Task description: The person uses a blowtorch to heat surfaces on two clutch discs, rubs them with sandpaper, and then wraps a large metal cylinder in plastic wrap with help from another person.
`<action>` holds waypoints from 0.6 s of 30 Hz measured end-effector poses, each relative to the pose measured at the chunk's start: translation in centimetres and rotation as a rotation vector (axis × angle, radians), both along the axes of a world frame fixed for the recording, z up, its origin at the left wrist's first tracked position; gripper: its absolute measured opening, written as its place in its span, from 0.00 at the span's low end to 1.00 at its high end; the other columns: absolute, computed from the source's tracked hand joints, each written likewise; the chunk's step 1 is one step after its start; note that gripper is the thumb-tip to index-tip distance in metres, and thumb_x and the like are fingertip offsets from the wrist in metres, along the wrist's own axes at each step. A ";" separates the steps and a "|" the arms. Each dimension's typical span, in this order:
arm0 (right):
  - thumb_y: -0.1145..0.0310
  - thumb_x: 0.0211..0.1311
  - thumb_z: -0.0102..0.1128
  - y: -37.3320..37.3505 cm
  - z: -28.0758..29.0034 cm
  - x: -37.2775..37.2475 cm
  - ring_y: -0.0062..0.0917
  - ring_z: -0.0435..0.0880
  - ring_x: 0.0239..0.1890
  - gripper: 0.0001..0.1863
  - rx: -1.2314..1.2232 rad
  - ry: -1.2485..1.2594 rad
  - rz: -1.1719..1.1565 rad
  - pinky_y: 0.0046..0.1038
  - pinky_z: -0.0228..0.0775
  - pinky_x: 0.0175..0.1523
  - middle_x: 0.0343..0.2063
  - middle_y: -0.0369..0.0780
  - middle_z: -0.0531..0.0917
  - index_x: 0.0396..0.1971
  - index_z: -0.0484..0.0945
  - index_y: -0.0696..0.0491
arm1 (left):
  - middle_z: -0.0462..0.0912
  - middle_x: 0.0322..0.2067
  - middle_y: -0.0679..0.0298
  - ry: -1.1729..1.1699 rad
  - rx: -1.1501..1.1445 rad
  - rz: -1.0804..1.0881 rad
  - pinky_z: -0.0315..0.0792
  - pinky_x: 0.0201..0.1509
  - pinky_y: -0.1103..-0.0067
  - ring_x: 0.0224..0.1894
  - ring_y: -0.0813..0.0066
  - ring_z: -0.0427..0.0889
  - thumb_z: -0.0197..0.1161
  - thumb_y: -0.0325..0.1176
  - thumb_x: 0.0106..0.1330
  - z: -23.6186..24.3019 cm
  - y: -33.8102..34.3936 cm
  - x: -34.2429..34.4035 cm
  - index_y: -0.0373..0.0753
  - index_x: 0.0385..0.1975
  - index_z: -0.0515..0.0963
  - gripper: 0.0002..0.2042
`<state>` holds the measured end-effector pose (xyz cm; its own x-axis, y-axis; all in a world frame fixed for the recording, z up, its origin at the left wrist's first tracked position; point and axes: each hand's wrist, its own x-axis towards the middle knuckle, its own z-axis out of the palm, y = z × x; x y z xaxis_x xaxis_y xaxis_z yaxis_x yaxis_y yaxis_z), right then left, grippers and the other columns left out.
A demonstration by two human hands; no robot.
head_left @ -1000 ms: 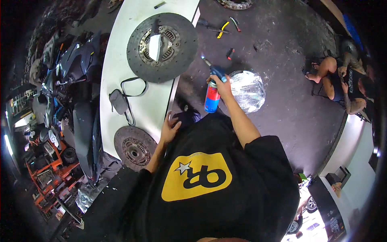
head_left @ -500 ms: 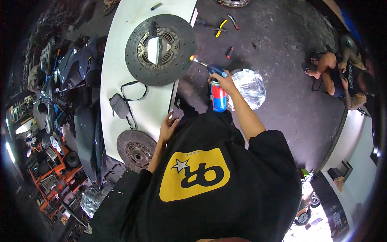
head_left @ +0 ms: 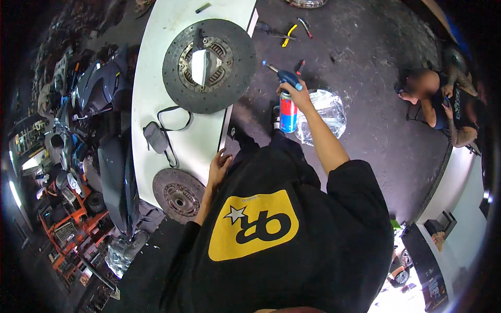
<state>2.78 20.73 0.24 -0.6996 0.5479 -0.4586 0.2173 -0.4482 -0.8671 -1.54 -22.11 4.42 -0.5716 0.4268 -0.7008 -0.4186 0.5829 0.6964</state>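
Note:
My right hand [head_left: 297, 95] is wrapped round a gas blowtorch [head_left: 288, 116], which has a blue head on a red and blue canister. Its nozzle points up and left, with a small bluish glow at the tip. That tip is beside the right rim of a large clutch disc [head_left: 237, 78], apart from it. Across the disc's hub lies a wide-bladed knife [head_left: 199, 68] with a dark handle. At the right edge of the white table [head_left: 193, 141], my left hand [head_left: 219, 168] rests with loosely bent fingers and holds nothing. A smaller clutch disc [head_left: 169, 190] is close by.
A small grey strap bag [head_left: 155, 137] lies on the table. On the dark floor are a plastic-wrapped round bundle [head_left: 329, 117], a yellow-handled tool [head_left: 288, 35] and a red object [head_left: 300, 66]. Motorcycles [head_left: 96, 96] line the left. A person [head_left: 454, 101] sits at right.
My right hand has moved the blowtorch slightly right and up, away from the large disc. The orange glow at its tip is now small and bluish. My left hand stays at the table edge.

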 end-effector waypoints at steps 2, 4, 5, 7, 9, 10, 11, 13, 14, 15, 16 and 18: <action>0.67 0.60 0.67 0.8 -0.2 0.7 0.24 0.87 0.31 0.10 -0.080 0.014 0.158 0.27 0.78 0.42 0.27 0.41 0.88 0.34 0.84 0.60 | 0.84 0.55 0.48 0.009 -0.030 -0.083 0.73 0.66 0.72 0.59 0.65 0.82 0.65 0.35 0.74 0.0 0.1 -0.1 0.34 0.72 0.64 0.29; 0.66 0.60 0.66 1.5 1.2 0.5 0.25 0.88 0.32 0.10 -0.132 0.015 0.405 0.27 0.78 0.43 0.28 0.41 0.88 0.34 0.84 0.59 | 0.83 0.56 0.48 0.014 -0.017 -0.061 0.73 0.65 0.73 0.59 0.64 0.82 0.65 0.35 0.74 -0.2 0.2 0.0 0.34 0.71 0.65 0.29; 0.66 0.60 0.66 1.8 0.7 0.3 0.25 0.88 0.32 0.10 -0.132 0.020 0.409 0.27 0.78 0.43 0.28 0.41 0.88 0.34 0.84 0.59 | 0.83 0.56 0.48 0.016 -0.003 -0.040 0.74 0.64 0.73 0.60 0.64 0.82 0.65 0.35 0.74 -0.2 0.3 0.1 0.34 0.71 0.65 0.29; 0.66 0.61 0.66 2.4 0.0 0.2 0.26 0.88 0.32 0.11 -0.033 0.039 0.307 0.27 0.79 0.43 0.27 0.41 0.88 0.36 0.84 0.59 | 0.83 0.57 0.48 0.001 -0.021 -0.032 0.74 0.64 0.73 0.59 0.64 0.82 0.65 0.35 0.74 0.7 1.6 -0.1 0.34 0.71 0.65 0.29; 0.66 0.62 0.66 2.8 -0.2 0.1 0.26 0.88 0.33 0.11 -0.054 -0.043 0.251 0.28 0.80 0.44 0.27 0.41 0.88 0.37 0.84 0.58 | 0.82 0.57 0.48 -0.008 -0.044 -0.015 0.74 0.63 0.74 0.59 0.64 0.82 0.65 0.36 0.74 1.1 2.0 0.0 0.35 0.71 0.65 0.29; 0.66 0.62 0.66 2.6 -0.4 0.0 0.26 0.88 0.33 0.11 -0.097 0.007 0.254 0.28 0.80 0.44 0.27 0.41 0.88 0.36 0.84 0.58 | 0.82 0.58 0.48 -0.001 -0.031 -0.018 0.74 0.63 0.74 0.59 0.64 0.82 0.65 0.36 0.74 0.8 1.8 0.0 0.35 0.72 0.65 0.29; 0.66 0.62 0.66 2.6 -0.6 -0.1 0.26 0.89 0.33 0.10 -0.139 0.056 0.257 0.28 0.80 0.44 0.28 0.41 0.88 0.36 0.84 0.58 | 0.82 0.58 0.48 0.007 -0.018 -0.021 0.75 0.62 0.74 0.58 0.64 0.82 0.65 0.36 0.74 0.6 1.6 0.1 0.35 0.72 0.65 0.30; 0.66 0.62 0.66 2.4 0.3 0.1 0.26 0.88 0.32 0.10 -0.220 0.112 0.337 0.27 0.80 0.43 0.28 0.41 0.88 0.36 0.84 0.58 | 0.82 0.58 0.48 -0.003 -0.022 -0.001 0.75 0.62 0.74 0.58 0.64 0.82 0.66 0.36 0.73 0.7 1.8 0.4 0.35 0.72 0.65 0.30; 0.67 0.62 0.66 2.4 0.4 0.1 0.26 0.88 0.32 0.10 -0.169 0.080 0.357 0.28 0.80 0.43 0.28 0.41 0.88 0.37 0.83 0.59 | 0.82 0.57 0.49 -0.013 -0.024 0.016 0.75 0.62 0.74 0.58 0.64 0.82 0.66 0.36 0.73 0.7 1.9 0.4 0.35 0.72 0.65 0.30; 0.67 0.61 0.66 2.5 0.6 0.1 0.26 0.88 0.31 0.11 -0.113 0.048 0.375 0.28 0.80 0.42 0.28 0.41 0.88 0.38 0.83 0.59 | 0.82 0.57 0.49 -0.011 -0.023 0.015 0.75 0.62 0.74 0.58 0.64 0.82 0.66 0.36 0.73 0.5 1.8 0.5 0.35 0.72 0.65 0.30; 0.67 0.61 0.66 2.7 0.1 0.0 0.26 0.88 0.31 0.11 -0.112 0.049 0.374 0.28 0.80 0.42 0.28 0.41 0.88 0.38 0.83 0.59 | 0.83 0.57 0.48 -0.002 -0.039 0.006 0.75 0.62 0.74 0.58 0.64 0.82 0.65 0.35 0.73 0.2 1.7 0.5 0.35 0.72 0.65 0.30; 0.67 0.61 0.66 2.8 -0.5 -0.7 0.25 0.87 0.30 0.12 -0.072 0.019 0.035 0.28 0.79 0.41 0.28 0.41 0.88 0.39 0.83 0.59 | 0.83 0.57 0.48 0.010 -0.057 -0.001 0.75 0.62 0.73 0.58 0.63 0.82 0.65 0.35 0.74 -0.3 1.5 0.8 0.36 0.72 0.64 0.30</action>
